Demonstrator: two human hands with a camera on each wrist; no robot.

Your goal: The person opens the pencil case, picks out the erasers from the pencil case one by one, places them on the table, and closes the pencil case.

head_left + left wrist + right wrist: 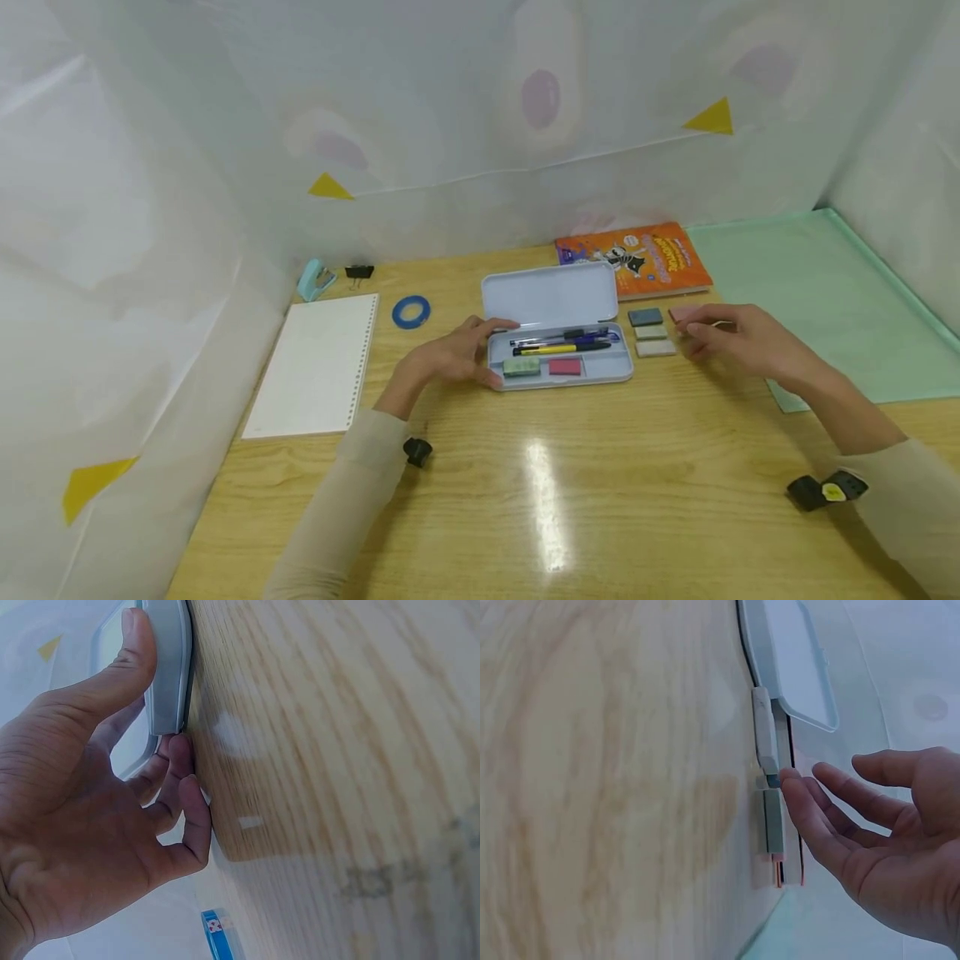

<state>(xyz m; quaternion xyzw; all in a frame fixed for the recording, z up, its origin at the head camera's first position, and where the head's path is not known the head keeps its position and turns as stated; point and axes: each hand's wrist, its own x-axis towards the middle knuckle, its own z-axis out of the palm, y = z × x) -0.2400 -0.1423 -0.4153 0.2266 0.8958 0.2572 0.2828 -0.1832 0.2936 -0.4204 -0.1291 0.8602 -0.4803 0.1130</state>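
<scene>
A pale blue pencil case (pixel 550 298) stands with its lid up. Inside lie several pens, among them a yellow pen (pixel 558 350), with a green eraser (pixel 521 367) and a pink eraser (pixel 565 367) in the front part. My left hand (pixel 457 354) holds the case's left end, thumb at the front and fingers round the back. Right of the case sit a blue eraser (pixel 645 317), a pale green eraser (pixel 651 332) and a white eraser (pixel 656 348). My right hand (pixel 885 840) hovers with loose fingers beside a grey-green eraser (pixel 773 821), partly covering a reddish eraser (pixel 681 313) in the head view.
An orange book (pixel 667 258) lies behind the case. At left are a spiral notepad sheet (pixel 315 367), a roll of blue tape (pixel 411 312), a light blue stapler (pixel 315 279) and a black binder clip (pixel 359 272). A green mat (pixel 840 308) covers the right side.
</scene>
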